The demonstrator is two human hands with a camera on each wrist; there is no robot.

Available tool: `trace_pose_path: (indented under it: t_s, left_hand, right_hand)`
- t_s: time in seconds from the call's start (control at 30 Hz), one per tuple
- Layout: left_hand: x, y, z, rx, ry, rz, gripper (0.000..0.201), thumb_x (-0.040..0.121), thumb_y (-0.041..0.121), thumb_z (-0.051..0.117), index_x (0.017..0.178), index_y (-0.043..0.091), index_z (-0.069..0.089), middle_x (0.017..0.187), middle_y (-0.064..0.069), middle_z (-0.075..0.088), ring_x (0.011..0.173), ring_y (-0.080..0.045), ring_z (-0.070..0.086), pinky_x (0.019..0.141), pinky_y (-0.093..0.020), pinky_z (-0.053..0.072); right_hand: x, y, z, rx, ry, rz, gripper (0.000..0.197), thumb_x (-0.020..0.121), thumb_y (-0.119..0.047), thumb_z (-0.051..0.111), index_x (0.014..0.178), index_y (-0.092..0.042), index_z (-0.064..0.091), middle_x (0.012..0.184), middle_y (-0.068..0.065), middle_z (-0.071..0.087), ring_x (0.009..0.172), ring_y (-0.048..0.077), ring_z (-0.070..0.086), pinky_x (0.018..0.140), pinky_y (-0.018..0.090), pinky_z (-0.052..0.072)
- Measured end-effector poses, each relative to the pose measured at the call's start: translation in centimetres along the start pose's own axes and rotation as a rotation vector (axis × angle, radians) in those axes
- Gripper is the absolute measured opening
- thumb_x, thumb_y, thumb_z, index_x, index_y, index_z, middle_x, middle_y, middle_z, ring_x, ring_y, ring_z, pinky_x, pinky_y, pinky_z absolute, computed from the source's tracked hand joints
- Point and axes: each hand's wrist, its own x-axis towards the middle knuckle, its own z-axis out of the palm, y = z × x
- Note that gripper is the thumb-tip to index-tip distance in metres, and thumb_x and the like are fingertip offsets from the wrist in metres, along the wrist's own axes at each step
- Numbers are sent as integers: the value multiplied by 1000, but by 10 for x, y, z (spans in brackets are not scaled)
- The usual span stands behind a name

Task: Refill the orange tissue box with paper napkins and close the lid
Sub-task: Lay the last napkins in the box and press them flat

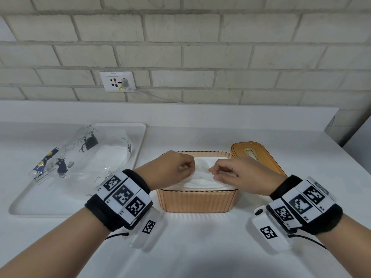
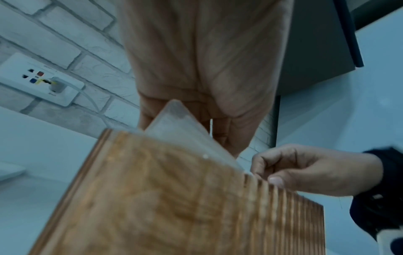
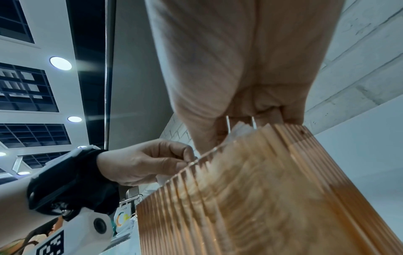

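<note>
The orange ribbed tissue box [image 1: 196, 201] stands open at the middle of the white counter, filled to the rim with white napkins [image 1: 200, 182]. Its orange lid [image 1: 259, 157], with a slot in it, lies off the box at the right rear. My left hand [image 1: 187, 167] is over the stack's left part, fingers curled, pinching the top napkin. My right hand [image 1: 213, 173] pinches the same sheet between thumb and forefinger near the middle. The left wrist view shows the box wall [image 2: 174, 198], a raised napkin corner [image 2: 181, 124] and the right hand [image 2: 268, 176] at the rim. The right wrist view shows the left hand [image 3: 187, 160] pinching at the rim.
A white tray [image 1: 140, 137] at the left carries a clear plastic napkin package [image 1: 84, 155] with some napkins inside. A wall socket [image 1: 118, 81] with a plugged cable sits on the brick wall behind. The counter ends at the right [image 1: 331, 137].
</note>
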Motion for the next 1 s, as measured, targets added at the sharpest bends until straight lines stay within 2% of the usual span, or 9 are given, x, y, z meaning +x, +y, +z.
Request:
trace_pose_path:
  t_s: [0.07, 0.17, 0.3, 0.47, 0.6, 0.67, 0.8, 0.93, 1.0]
  left_hand:
    - [-1, 0, 4, 34, 40, 9, 18, 96, 18, 49, 93, 7, 63, 98, -7, 70, 93, -23, 63, 85, -40, 48]
    - [-4, 2, 4, 34, 82, 31, 15, 96, 19, 50, 94, 7, 60, 96, -6, 68, 92, -23, 61, 84, -40, 47]
    - [-7, 6, -2, 125, -9, 14, 23, 92, 25, 59, 109, 10, 62, 107, -1, 65, 100, -18, 57, 90, -32, 42]
    - [1, 3, -8, 126, 28, -35, 25, 96, 14, 51, 108, -1, 66, 105, -11, 68, 97, -26, 61, 87, -33, 44]
    - [14, 5, -20, 78, -55, -123, 23, 95, 13, 50, 93, -5, 63, 83, -17, 59, 78, -23, 50, 64, -20, 36]
    - [20, 4, -26, 69, -98, -151, 22, 95, 16, 52, 97, -2, 64, 88, -16, 59, 82, -19, 49, 68, -23, 35]
    - [23, 2, -29, 57, -131, -175, 23, 94, 19, 54, 106, 1, 64, 95, -8, 61, 88, -19, 52, 78, -28, 40]
    - [19, -1, -29, 49, -115, -201, 14, 92, 19, 58, 83, 8, 56, 68, 3, 46, 64, -12, 42, 61, -23, 34]
    - [18, -3, -29, 49, -116, -223, 16, 92, 20, 58, 82, 7, 57, 64, 4, 40, 58, -9, 36, 55, -21, 28]
  right_hand:
    - [-1, 1, 0, -31, -16, 4, 21, 88, -36, 59, 105, -23, 62, 117, -12, 65, 102, 11, 59, 89, 32, 45]
    - [1, 3, -2, -22, -10, 5, 14, 89, -29, 58, 100, -22, 63, 104, -2, 69, 93, 17, 61, 83, 36, 48]
    - [7, 3, -9, -12, 71, 4, 12, 92, -22, 55, 96, -15, 63, 83, -8, 63, 71, 2, 53, 63, 14, 38]
    - [14, 2, -10, -33, 136, 38, 20, 92, -19, 55, 108, -12, 65, 86, -13, 56, 68, -7, 46, 64, 4, 36]
    - [20, -2, -11, -63, 177, 93, 20, 93, -19, 54, 108, -11, 65, 96, -2, 66, 81, 9, 52, 59, 14, 32]
    - [22, -3, -11, -76, 186, 127, 20, 92, -22, 55, 106, -12, 65, 99, 2, 68, 81, 13, 53, 60, 22, 33]
    - [24, -8, -13, -36, 122, 171, 22, 87, -32, 62, 101, -15, 64, 87, -4, 61, 76, 13, 52, 58, 20, 36]
    - [28, -8, -14, -66, 116, 205, 24, 88, -28, 59, 91, -4, 63, 83, 7, 62, 79, 23, 56, 61, 29, 39]
    - [29, -7, -14, -38, 97, 217, 33, 91, -30, 56, 93, 2, 64, 80, 10, 61, 75, 23, 56, 62, 32, 39]
